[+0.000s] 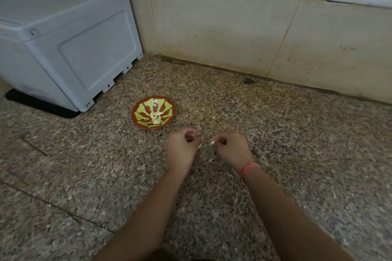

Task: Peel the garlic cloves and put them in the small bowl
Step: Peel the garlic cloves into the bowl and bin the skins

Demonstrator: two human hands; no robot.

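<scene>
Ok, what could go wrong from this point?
The right hand pinches the clove over the counter, short of the bowl; it could slip and land there. The peel scrap pinched by the left hand could drop and get lost on the speckled stone.

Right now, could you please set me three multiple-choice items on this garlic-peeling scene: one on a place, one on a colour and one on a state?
1. Where is the small bowl?
A) on the counter beyond the left hand
B) in the right hand
C) on a shelf

2. What colour is the wrist thread?
A) blue
B) orange
C) black

3. What is the right hand doing?
A) lying flat
B) pinching a garlic clove
C) gripping the bowl

Answers:
1 A, it sits on the granite counter past the left knuckles.
2 B, an orange band circles the right wrist.
3 B, a pale clove juts from its fingertips.
</scene>
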